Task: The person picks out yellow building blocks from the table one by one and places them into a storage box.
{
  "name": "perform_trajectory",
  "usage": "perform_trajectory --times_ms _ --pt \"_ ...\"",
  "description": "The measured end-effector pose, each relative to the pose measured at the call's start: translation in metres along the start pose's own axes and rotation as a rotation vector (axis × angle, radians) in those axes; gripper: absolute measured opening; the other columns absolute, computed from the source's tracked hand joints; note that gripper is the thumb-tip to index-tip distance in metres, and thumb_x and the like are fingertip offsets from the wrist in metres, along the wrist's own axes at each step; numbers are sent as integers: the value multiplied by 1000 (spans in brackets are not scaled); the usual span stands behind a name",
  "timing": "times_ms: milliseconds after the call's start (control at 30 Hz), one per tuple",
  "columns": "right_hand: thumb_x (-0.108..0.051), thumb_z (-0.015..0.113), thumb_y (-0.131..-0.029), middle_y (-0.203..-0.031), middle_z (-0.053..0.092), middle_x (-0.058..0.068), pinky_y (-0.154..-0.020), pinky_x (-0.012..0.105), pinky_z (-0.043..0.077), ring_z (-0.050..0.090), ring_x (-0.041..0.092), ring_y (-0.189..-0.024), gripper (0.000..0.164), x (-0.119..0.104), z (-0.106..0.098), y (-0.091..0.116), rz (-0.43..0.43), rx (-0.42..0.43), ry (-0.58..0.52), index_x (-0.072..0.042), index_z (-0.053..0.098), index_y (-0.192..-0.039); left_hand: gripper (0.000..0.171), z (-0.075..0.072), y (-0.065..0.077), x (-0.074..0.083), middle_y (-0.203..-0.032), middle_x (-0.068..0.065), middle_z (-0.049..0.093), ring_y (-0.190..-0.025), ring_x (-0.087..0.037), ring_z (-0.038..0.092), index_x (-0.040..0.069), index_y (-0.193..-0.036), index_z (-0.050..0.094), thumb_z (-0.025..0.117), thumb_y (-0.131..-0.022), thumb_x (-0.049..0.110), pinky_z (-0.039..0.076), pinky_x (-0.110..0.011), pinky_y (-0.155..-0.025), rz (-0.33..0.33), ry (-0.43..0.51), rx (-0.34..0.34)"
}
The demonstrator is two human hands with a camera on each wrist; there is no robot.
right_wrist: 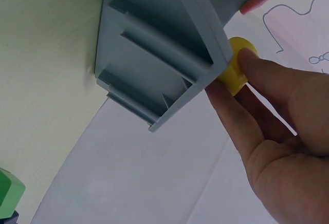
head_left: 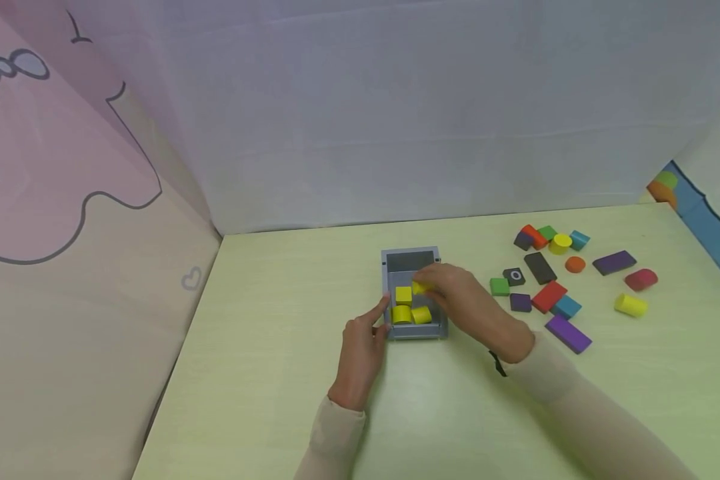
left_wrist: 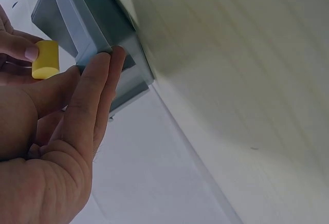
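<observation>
Right hand (head_left: 471,303): thumb and fingers are closing on a yellow cylinder (right_wrist: 235,70), pinching it; the piece is sitting over the grey tray (head_left: 415,333), at the centre of the head frame. Left hand (head_left: 359,350): fingers are lying nearly straight, index and middle together against the tray's outer wall in the left wrist view; the thumb is resting near the tray's lower left corner in the head view.

Inside the tray, a yellow cube (head_left: 404,295) is lying above two yellow rounded blocks (head_left: 421,315) near the lower wall.

Surface: the pale yellow-green tabletop (head_left: 276,333) is showing faint grain and is reflecting a bright patch below the tray. Right of centre, loose blocks are lying scattered: a purple plank (head_left: 568,333), a red block (head_left: 549,296) touching a blue block (head_left: 567,307), a green cube (head_left: 500,287), and, farther right, another yellow cylinder (head_left: 631,305).

Room: a plain whitish sheet (head_left: 444,120) is hanging behind the table's far edge, faintly creased. A pink-and-cream printed cloth (head_left: 54,147) is covering the left side of the frame; at the right edge, a patterned cloth (head_left: 708,227) is showing blue and orange. Pale sleeves (head_left: 576,393) are covering both forearms.
</observation>
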State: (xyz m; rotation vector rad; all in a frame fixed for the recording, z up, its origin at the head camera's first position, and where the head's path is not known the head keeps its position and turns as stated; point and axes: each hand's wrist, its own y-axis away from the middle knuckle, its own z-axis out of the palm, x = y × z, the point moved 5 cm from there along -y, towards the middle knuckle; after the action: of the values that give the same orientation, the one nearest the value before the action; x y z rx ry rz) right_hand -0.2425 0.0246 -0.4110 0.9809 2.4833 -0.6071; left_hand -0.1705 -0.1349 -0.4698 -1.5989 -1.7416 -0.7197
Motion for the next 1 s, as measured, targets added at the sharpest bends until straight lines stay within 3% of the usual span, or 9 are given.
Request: perform_trajectory --times_ms 367,500,600,700,867,1000 --pt "0 68 -79 -110 61 5 -91 43 43 51 23 -106 35 1 5 -5 -1 -56 29 -7 60 -112 56 0 1 1 -114 -10 60 -47 -6 43 28 -132 44 62 -85 2 36 -23 -45 -2 -6 1" --pt "-1 69 -78 -107 61 5 -89 41 44 52 23 -103 33 -2 6 -9 0 -96 51 -6 61 -110 57 -1 1 2 -91 -9 64 -43 -6 36 27 -132 44 62 -85 2 33 -22 -43 4 -11 8" --pt "-2 69 -79 -106 61 5 -88 39 45 52 22 -100 32 -3 8 -12 2 -146 90 -6 61 -109 56 -1 1 2 -68 -4 56 -40 -7 32 27 -132 44 62 -85 3 31 -23 -42 10 -11 9" --pt "-1 68 -79 -106 61 5 -88 38 45 52 22 -99 31 -4 12 -15 9 -191 132 -5 61 -109 56 -1 2 2 -62 0 50 -40 -7 33 27 -132 44 62 -85 3 31 -23 -42 14 -7 8" --pt "3 68 -77 -105 62 6 -87 37 46 53 22 -98 33 -6 18 -20 -3 -236 210 -5 63 -108 56 -2 2 3 -70 -5 56 -40 -7 34 27 -132 44 62 -85 2 32 -23 -43 15 2 9" --pt "5 70 -75 -105 62 6 -87 37 46 53 21 -98 36 -8 21 -22 -14 -258 258 -5 63 -108 56 -2 2 3 -87 -13 63 -41 -6 35 27 -131 45 62 -85 1 34 -23 -43 15 6 11"
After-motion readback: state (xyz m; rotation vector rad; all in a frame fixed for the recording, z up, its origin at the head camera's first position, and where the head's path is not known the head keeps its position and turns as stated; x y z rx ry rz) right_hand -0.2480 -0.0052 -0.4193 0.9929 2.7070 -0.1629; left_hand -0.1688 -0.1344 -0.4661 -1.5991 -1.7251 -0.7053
